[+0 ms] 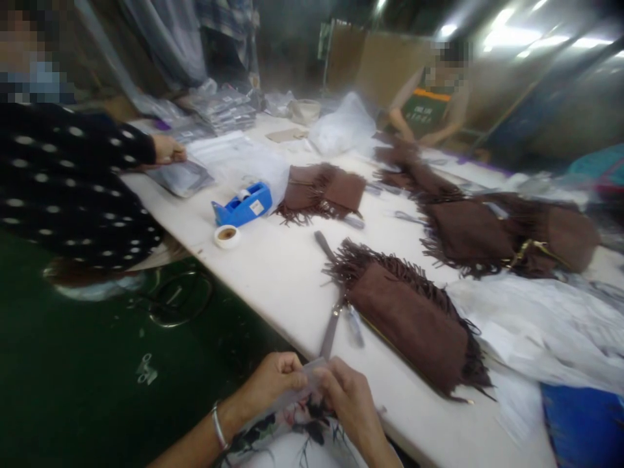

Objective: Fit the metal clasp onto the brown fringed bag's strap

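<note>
A small translucent plastic sleeve (313, 372) is stretched between my two hands at the table's near edge. My left hand (280, 380), a bracelet on its wrist, pinches one end. My right hand (350, 393) is closed on the other end, beside the wrist strap (330, 333) of a dark brown fringed bag (409, 318). Whether the strap runs inside the sleeve I cannot tell. The bag lies on the white table just beyond my right hand, its fringe spread along the far side. A tag in clear plastic (354, 325) hangs near the strap's clip.
A blue tape dispenser (246, 205) and a tape roll (227, 236) sit near the left table edge. More fringed brown bags (470, 237) lie at right, by white plastic bags (546, 325). A co-worker in a dotted sleeve (73, 162) stands left; another person (429, 107) works across.
</note>
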`<state>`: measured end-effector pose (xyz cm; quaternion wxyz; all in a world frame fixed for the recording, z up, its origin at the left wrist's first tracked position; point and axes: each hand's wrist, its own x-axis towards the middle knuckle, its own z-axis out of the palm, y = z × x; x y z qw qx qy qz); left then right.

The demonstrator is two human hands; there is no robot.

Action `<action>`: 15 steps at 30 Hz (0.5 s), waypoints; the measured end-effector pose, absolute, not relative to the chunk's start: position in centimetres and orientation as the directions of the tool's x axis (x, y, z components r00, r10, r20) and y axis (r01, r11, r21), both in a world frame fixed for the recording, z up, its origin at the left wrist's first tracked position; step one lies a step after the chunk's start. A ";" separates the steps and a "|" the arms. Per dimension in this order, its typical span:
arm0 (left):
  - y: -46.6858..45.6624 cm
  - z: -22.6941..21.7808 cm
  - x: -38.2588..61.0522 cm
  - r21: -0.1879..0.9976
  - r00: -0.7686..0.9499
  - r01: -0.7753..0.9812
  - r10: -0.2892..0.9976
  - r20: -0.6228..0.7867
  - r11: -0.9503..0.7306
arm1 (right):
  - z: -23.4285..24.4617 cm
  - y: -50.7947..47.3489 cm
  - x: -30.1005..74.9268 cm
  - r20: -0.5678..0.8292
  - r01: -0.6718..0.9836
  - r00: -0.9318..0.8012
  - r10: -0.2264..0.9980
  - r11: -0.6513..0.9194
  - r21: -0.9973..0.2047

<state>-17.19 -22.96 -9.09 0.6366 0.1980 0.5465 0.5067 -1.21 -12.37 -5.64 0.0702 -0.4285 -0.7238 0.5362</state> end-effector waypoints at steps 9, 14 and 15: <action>-25.0 -10.6 -19.7 0.857 -0.319 -0.217 0.796 -0.515 0.468 | -6.7 -8.5 -0.5 -0.130 0.522 -0.820 0.558 0.635 -0.569; -25.3 -10.7 -19.7 0.859 -0.295 -0.201 0.807 -0.512 0.472 | -6.5 -7.2 -1.8 -0.140 0.462 -0.884 0.445 0.794 -0.396; -25.4 -10.7 -19.7 0.860 -0.296 -0.194 0.808 -0.510 0.471 | -6.6 -7.0 -2.0 -0.130 0.455 -0.888 0.441 0.799 -0.394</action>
